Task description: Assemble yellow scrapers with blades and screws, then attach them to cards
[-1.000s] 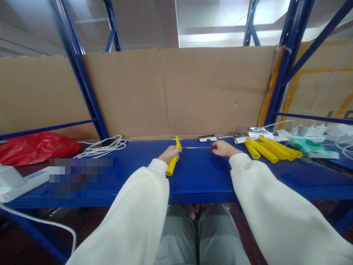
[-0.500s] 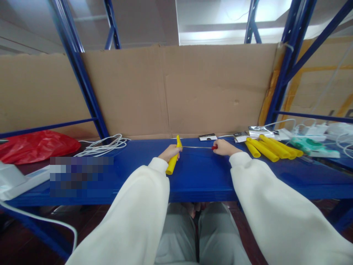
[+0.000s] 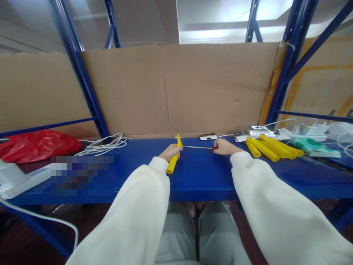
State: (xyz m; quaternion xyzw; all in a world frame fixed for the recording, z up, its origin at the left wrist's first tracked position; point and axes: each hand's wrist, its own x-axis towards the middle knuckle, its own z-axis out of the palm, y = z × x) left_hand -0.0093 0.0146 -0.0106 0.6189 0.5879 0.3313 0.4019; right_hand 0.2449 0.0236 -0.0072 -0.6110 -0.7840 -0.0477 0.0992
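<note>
My left hand [image 3: 171, 150] is closed around a yellow tube [image 3: 171, 166] with a narrow upper end, held at a slant above the blue table. In my right hand [image 3: 224, 146] is a screwdriver [image 3: 198, 147] with a red handle and a long thin metal shaft. That shaft runs level to the left, and its tip meets the side of the yellow tube by my left fingers. Whether the tip goes into the tube cannot be made out. My right fingers hide most of the red handle.
Several yellow tubes [image 3: 268, 148] lie at the right beside silvery packets [image 3: 259, 131] and a green-and-white item [image 3: 313, 146]. A black-and-white packet [image 3: 208, 136] rests near the cardboard panel [image 3: 198, 92]. Leftward are coiled white cable [image 3: 106, 145], a red bag [image 3: 44, 145] and a blurred-out patch.
</note>
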